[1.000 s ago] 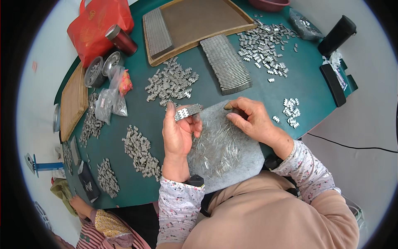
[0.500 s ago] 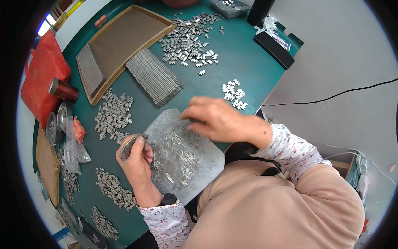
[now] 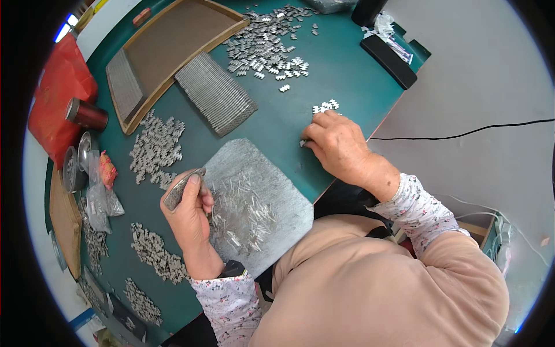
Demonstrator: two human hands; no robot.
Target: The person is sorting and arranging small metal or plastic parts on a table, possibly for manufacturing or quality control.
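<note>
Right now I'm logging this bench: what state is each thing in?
left hand: shut on a flat metal stack
right hand: fingertips down at small metal pieces
wooden tray: mostly bare
metal sheet: flat, strewn with pins

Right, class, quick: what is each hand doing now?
Left hand: closed, holding a flat metal strip.
Right hand: fingers down on a small metal piece.

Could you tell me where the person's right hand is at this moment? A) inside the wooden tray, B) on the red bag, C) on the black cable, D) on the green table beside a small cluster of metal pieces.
D: the right hand rests on the green table just below the small cluster of metal pieces.
</note>
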